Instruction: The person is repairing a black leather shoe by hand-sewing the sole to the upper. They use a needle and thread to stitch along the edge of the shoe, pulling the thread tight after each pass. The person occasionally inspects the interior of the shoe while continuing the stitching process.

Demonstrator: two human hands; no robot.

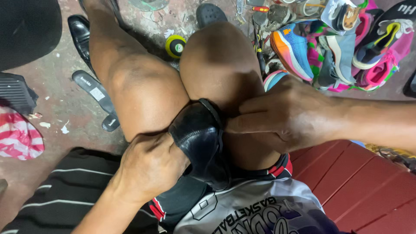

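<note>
Between the knees, a black leather shoe [200, 143] sits wedged, seemingly to steady it. The left hand [149, 167] clenches its near edge; the right hand [288, 117] pinches the far edge. Bright sneakers [329, 47] lie piled beyond.
</note>
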